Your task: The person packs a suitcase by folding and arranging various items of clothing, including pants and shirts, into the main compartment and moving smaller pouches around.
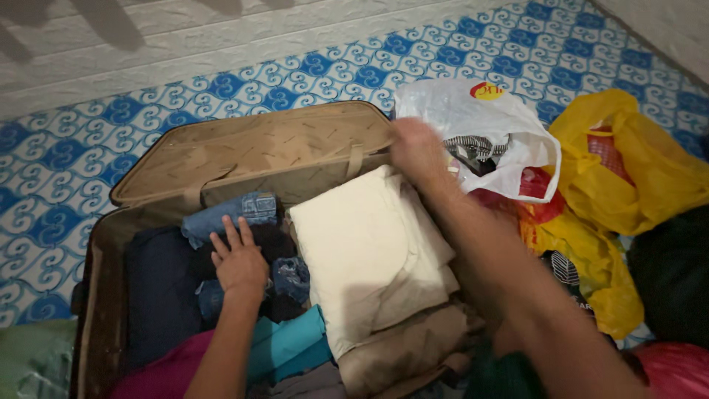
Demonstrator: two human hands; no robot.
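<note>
An open tan suitcase [244,151] lies on the floor, packed with folded clothes. My left hand [238,262] rests flat, fingers spread, on dark clothes beside rolled blue jeans [235,210]. A folded cream cloth [365,247] lies in the middle of the case over beige garments [413,343]. My right hand [417,148] is blurred at the suitcase's far right edge, beside a white plastic bag [480,122] holding striped and dark clothes. I cannot tell if it grips anything. Teal [292,343] and magenta [159,373] clothes lie near the front.
Yellow plastic bags [642,162] with red items sit right of the white bag. A dark bundle [672,273] and a pink-red bag [676,369] lie at the far right. A green bag [33,358] sits at the lower left. The floor has blue patterned tiles [81,148].
</note>
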